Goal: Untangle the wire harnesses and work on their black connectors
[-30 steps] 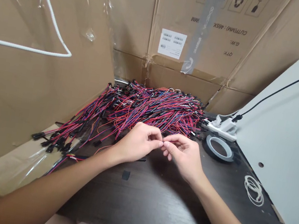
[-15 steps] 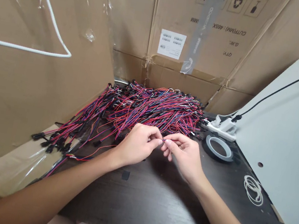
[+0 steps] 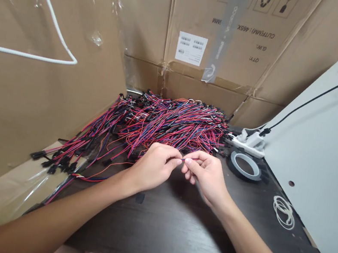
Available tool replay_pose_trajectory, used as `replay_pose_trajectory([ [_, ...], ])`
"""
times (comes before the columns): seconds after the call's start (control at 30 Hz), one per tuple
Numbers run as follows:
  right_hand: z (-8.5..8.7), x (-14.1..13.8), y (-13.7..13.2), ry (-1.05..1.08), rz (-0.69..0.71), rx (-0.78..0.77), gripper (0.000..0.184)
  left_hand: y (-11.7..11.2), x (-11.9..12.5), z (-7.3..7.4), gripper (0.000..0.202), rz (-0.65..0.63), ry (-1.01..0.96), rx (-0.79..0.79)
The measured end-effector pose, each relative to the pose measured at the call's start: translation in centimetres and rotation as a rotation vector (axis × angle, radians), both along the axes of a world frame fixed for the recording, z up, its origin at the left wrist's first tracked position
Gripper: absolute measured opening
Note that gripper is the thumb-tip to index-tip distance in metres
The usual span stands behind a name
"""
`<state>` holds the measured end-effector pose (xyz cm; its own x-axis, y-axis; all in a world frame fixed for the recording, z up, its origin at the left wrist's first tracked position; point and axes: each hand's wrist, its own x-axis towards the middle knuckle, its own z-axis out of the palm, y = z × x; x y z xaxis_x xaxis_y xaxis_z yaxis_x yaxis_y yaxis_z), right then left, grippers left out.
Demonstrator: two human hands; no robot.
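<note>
My left hand (image 3: 157, 164) and my right hand (image 3: 204, 174) meet fingertip to fingertip above the dark table (image 3: 150, 232). Each pinches a thin wire (image 3: 183, 159), of which only a short dark reddish-blue stretch shows between the fingers. The rest of it is hidden by my hands. Just behind them lies a big heap of red and blue wires (image 3: 176, 121) with black connectors. A smaller bundle of wires (image 3: 89, 134) spreads to the left, its black connectors (image 3: 61, 162) toward me.
On the right are a roll of black tape (image 3: 245, 166), a white power strip (image 3: 249, 146) with plugs, and a coiled white cord (image 3: 284, 212). Cardboard (image 3: 48, 87) stands at the left and a box (image 3: 190, 78) behind. A white panel (image 3: 322, 127) closes off the right.
The whole view has shifted slightly, so the surroundings sit a little further left. Both hands keep nearly the same pinch, with a bit more wire showing between the fingertips.
</note>
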<state>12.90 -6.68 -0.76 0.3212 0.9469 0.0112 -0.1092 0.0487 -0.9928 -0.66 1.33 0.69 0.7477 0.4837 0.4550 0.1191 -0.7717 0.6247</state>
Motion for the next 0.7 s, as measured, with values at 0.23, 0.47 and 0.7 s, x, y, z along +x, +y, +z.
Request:
replay_pose_trajectory([
  [0.23, 0.3, -0.39, -0.32, 0.137, -0.015, -0.032, 0.02, 0.0, -0.06, -0.66, 0.022, -0.026, -0.062, 0.218],
  [0.47, 0.36, -0.46, -0.24, 0.2, -0.018, -0.015, 0.017, 0.05, -0.03, -0.96, 0.022, -0.017, -0.089, 0.26],
  [0.7, 0.27, -0.53, -0.25, 0.224, -0.014, 0.012, 0.019, -0.1, -0.03, -0.64, 0.024, -0.007, -0.097, 0.245],
])
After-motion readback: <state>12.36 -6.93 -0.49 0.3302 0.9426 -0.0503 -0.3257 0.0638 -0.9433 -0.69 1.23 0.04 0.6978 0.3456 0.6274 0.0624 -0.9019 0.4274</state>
